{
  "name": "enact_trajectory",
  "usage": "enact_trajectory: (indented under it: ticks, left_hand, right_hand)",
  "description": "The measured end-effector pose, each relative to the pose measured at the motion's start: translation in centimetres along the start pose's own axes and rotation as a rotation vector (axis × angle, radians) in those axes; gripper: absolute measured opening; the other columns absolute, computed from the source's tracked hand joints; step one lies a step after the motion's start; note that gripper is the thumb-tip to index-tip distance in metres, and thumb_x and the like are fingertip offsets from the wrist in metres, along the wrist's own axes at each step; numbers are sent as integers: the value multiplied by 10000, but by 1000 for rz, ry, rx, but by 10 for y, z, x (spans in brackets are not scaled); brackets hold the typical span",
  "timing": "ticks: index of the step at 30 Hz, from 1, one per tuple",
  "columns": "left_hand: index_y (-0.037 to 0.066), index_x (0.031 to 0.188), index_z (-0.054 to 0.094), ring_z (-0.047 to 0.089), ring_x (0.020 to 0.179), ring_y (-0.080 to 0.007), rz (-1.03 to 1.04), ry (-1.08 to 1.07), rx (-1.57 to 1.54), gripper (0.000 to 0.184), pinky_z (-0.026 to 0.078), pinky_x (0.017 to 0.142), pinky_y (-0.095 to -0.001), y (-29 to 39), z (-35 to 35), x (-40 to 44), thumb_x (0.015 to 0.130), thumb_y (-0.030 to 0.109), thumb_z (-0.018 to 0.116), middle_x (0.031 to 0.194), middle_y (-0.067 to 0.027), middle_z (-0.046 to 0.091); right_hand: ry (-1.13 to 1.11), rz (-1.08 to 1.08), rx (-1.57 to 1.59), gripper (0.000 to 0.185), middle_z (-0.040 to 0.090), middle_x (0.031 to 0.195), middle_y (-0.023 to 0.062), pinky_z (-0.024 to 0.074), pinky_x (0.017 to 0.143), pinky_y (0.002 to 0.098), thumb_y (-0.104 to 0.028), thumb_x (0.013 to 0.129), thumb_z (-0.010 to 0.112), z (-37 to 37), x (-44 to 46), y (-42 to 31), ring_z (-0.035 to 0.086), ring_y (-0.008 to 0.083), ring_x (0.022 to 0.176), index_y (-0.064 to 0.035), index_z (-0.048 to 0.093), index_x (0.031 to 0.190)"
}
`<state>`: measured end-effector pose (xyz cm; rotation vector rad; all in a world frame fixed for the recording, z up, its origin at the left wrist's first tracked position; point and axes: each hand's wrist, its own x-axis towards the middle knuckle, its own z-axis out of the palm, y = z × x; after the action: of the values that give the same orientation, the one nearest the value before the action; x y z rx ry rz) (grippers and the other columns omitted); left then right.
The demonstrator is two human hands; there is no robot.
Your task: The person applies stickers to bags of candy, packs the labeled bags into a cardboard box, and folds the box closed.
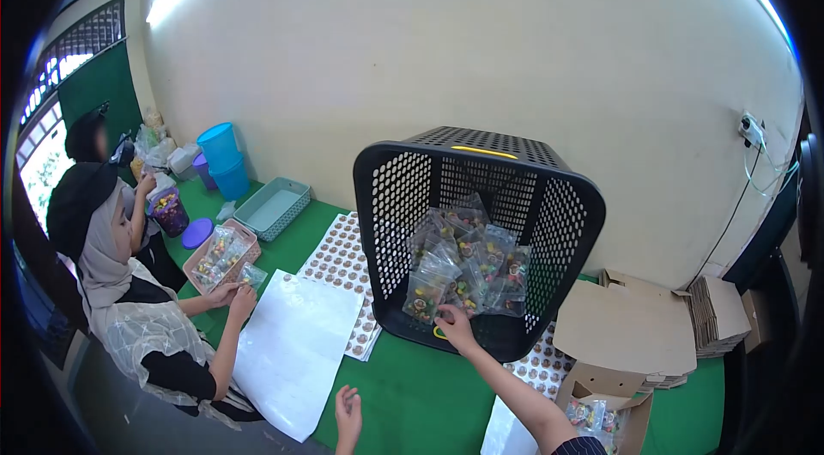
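A large black perforated basket [481,159] lies tipped with its opening facing me, and clear packets [489,257] of colourful contents are heaped inside. My right hand [455,326] reaches over the basket's lower rim, its fingers closed at the bottom edge of a front packet [427,288]. Over the green table near its front edge is my left hand [348,412], empty, with the fingers apart and slightly curled. At the lower right, an open cardboard box [638,425] holds more of these packets.
Left, a co-worker [129,300] handles a packet beside a pink basket [249,238]; another person [86,137] is behind. Sticker sheets [339,253], a white sheet [296,343], a teal tray [273,208], blue buckets [225,165] and flat cardboard [627,326] lie around.
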<state>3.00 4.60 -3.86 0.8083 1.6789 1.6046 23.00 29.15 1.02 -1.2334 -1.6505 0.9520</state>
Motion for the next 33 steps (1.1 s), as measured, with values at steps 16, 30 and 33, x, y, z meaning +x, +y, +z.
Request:
enact_trajectory:
  ticks: [16, 30, 33]
  left_hand:
    - [-41, 1048, 469, 558, 840, -148, -76, -195, -7, 265, 434, 769, -249, -14, -45, 16, 871, 155, 482, 912, -119, 588]
    - [-15, 1035, 502, 549, 803, -123, -279, -302, -120, 325, 429, 678, -230, 41, 5, 7, 904, 268, 409, 918, -79, 584]
    - [8, 1032, 522, 528, 773, -98, -428, -406, -276, 324, 421, 658, -216, 48, 26, -1, 904, 278, 396, 928, -58, 575]
  right_hand:
    - [260, 180, 64, 295, 573, 854, 55, 429, 700, 281, -27, 704, 624, 69, 62, 79, 551, 146, 794, -5, 525, 981]
    - [-6, 448, 787, 150, 578, 814, -5, 415, 641, 199, -115, 826, 544, -16, -58, -46, 526, 57, 740, -16, 571, 936]
    - [-101, 482, 805, 146, 576, 806, -3, 414, 628, 197, -123, 831, 535, -41, -96, -62, 526, 55, 736, -10, 576, 915]
